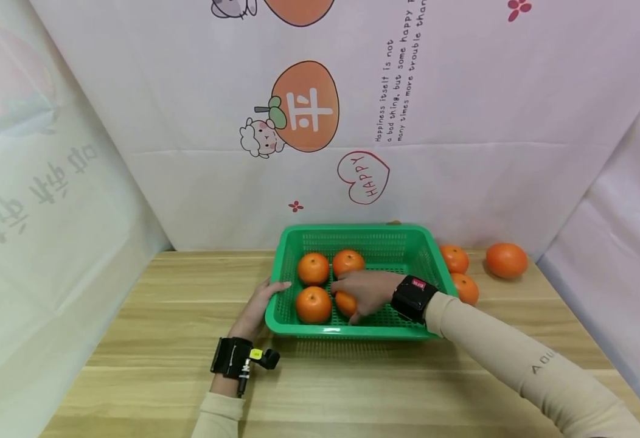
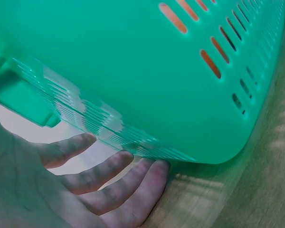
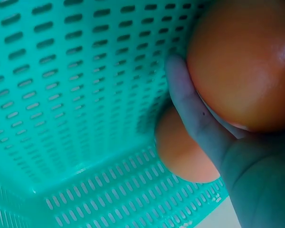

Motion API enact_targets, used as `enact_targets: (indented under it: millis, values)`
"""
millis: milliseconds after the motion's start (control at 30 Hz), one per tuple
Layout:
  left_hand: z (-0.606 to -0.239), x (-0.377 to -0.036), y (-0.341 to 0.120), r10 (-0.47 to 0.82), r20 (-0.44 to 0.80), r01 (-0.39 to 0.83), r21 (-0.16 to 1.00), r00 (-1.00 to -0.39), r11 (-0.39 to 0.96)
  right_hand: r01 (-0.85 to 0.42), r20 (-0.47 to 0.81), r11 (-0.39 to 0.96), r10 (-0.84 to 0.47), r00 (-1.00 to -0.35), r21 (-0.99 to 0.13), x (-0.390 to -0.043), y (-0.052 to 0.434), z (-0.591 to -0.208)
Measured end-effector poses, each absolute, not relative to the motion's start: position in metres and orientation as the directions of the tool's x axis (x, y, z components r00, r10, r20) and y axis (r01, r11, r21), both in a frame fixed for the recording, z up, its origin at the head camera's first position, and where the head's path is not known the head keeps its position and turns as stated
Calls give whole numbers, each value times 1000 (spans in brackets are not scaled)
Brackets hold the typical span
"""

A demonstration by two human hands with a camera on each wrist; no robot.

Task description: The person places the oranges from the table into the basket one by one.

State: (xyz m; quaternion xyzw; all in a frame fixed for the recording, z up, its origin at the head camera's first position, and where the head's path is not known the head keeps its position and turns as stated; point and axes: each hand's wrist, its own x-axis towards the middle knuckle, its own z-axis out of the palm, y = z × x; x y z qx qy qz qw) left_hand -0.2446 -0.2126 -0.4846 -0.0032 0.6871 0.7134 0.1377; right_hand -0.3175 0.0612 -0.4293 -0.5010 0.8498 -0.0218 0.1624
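Holding an orange low in the green basket, the right hand has its grip curled around the fruit beside three other oranges. The left hand rests flat-fingered against the basket's left wall on the table. Best to keep that brace steady and the fruit clear of its neighbours.

A green slotted basket sits flat on the wooden table. Inside it lie four glossy oranges: two toward the basket's back wall, one at the front left, and one at the front middle, half covered and touching its neighbours' row.
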Motion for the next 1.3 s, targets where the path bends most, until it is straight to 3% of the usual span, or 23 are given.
enact_targets:
  millis: [1000, 1300]
  values:
    - [-484, -244, -212, 182, -192, -201, 979, -964, -31, -855, -223, 469, -878, -424, -220, -319, 59, -434]
    - [-485, -244, -215, 205, -197, -206, 978, -959, -25, -837, -243, 500, -860, -449, -222, -316, 59, -433]
